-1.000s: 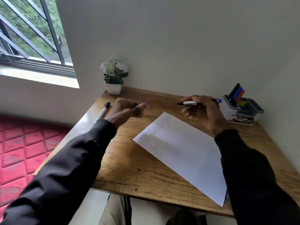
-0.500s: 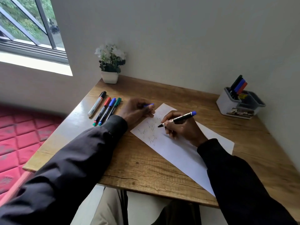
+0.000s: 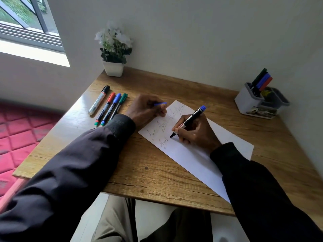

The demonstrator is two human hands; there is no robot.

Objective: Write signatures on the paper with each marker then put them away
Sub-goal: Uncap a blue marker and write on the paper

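While the right hand [image 3: 196, 135] pinches a black permanent marker with a blue end plug [image 3: 191, 118] between thumb and curled fingers, the marker's dark tip touches a white sheet of paper [image 3: 192, 159]. It meets the sheet just beside a line of scrawled writing. The marker slants up and away from the tip, its blue end pointing toward the far right. The heel of this hand rests on the sheet.

The left hand [image 3: 145, 110] lies at the paper's far left corner, its knuckles touching the edge. Its fingers are curled round a small blue marker cap [image 3: 160, 103], which pokes out toward the right. Several handwritten signatures sit on the near-left part of the paper, between the two hands. The sheet lies at an angle on a brown wooden table [image 3: 148, 172].

Just left of the left wrist, four markers lie side by side on the wood: a white-barrelled marker with a black cap [image 3: 98, 100], then a red-capped pen [image 3: 106, 105], a blue-capped pen [image 3: 112, 106] and a green-capped pen [image 3: 120, 103], whose lower end is hidden by the dark sleeve. A white and grey plastic desk organiser [image 3: 246, 102] stands at the far right corner with dark, blue and red markers [image 3: 262, 81] upright in it. A white pot of white flowers [image 3: 113, 67] stands at the far left corner against the wall.
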